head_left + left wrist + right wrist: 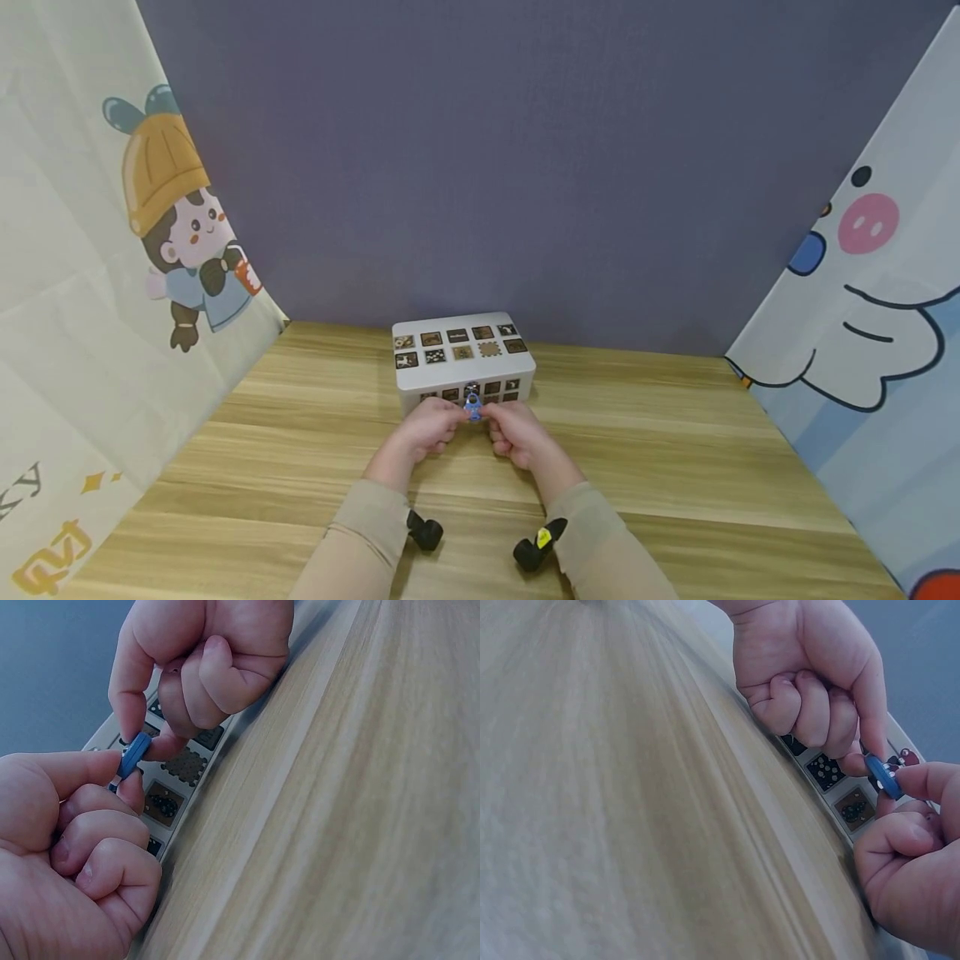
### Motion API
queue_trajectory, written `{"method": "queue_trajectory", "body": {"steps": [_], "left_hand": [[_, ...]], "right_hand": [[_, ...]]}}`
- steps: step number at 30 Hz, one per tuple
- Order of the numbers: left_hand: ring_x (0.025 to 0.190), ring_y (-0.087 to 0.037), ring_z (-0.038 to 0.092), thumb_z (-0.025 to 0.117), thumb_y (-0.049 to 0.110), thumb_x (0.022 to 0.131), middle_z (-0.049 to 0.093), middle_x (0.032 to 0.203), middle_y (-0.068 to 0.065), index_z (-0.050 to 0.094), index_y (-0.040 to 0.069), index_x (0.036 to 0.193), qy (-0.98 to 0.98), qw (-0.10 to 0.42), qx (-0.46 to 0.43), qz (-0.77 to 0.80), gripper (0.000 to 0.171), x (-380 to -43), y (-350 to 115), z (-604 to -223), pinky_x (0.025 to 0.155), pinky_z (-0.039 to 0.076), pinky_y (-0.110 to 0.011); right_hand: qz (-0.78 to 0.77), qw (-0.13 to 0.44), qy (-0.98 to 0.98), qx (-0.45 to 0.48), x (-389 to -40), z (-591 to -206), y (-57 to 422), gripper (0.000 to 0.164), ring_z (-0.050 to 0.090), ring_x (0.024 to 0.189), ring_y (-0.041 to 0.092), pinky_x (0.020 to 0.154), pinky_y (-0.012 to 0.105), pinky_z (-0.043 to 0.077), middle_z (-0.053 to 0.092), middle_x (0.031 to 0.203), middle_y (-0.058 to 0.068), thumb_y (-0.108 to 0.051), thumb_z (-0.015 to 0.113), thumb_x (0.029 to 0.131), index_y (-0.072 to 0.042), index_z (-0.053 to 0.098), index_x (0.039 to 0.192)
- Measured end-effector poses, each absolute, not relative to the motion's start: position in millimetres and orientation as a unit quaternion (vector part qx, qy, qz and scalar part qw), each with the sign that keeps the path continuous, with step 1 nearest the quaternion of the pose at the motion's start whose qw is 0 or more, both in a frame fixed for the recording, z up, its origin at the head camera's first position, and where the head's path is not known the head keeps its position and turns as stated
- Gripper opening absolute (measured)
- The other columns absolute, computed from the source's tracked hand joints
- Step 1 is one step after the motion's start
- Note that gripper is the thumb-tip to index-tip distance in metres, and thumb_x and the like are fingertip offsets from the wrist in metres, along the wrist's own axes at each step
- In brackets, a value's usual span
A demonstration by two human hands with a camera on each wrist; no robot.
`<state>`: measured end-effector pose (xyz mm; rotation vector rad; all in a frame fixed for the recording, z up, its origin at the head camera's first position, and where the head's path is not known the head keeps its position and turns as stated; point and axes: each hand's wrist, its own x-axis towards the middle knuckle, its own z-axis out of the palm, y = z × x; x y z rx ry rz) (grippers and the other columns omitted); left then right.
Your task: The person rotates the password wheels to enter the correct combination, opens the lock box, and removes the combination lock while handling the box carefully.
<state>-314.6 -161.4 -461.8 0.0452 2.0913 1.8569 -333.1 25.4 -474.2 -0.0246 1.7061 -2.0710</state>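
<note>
Pinching the blue lock [473, 408] from one side between thumb and forefinger of the left hand [429, 428], and pinching it from the opposite side between thumb and forefinger of the right hand [516, 432]. Closing both pinches quite fully on the small body of the lock, and curling the other three fingers of each hand towards the palm. Holding the lock in the narrow gap between the two hands, with the shackle pointing away from them, at the clasp [471, 387]; not being able to tell if passing through it. Facing, just beyond the hands, the front of the white box [465, 375], with its lid lying down and small square pictures covering top and front. Reaching over the wooden table [637, 433], extending below both hands and to either side. Wearing a black camera [427, 534] at the sleeve behind the left hand, and a second camera [528, 557], bearing a yellow label, behind the right hand. Looking, farther beyond the box, towards the dark wall [465, 167].
</note>
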Motion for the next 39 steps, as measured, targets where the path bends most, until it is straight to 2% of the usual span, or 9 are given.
{"method": "queue_trajectory", "body": {"steps": [18,39], "left_hand": [[0.044,-0.006,0.029,0.062,0.019,0.099,0.034,0.053,0.008,0.069,-0.007,0.113,0.737,0.168,0.018,0.654,0.03,-315.6,-162.4,-464.4,0.039,0.026,-0.02],[0.045,-0.006,0.029,0.064,0.021,0.098,0.034,0.054,0.008,0.07,-0.006,0.109,0.739,0.165,0.014,0.653,0.03,-316.7,-162.5,-464.5,0.04,0.027,-0.02]], "right_hand": [[-0.749,0.229,0.621,-0.014,-335.1,-476.9,25.2,0.014,0.027,0.044,0.003,0.04,0.017,0.023,0.034,0.053,-0.008,-0.013,0.064,0.094,-0.003,0.058,0.086],[-0.751,0.237,0.616,0.007,-337.2,-475.9,26.2,0.016,0.027,0.043,0.003,0.039,0.018,0.022,0.034,0.055,-0.008,-0.019,0.063,0.096,-0.006,0.061,0.086]]}}
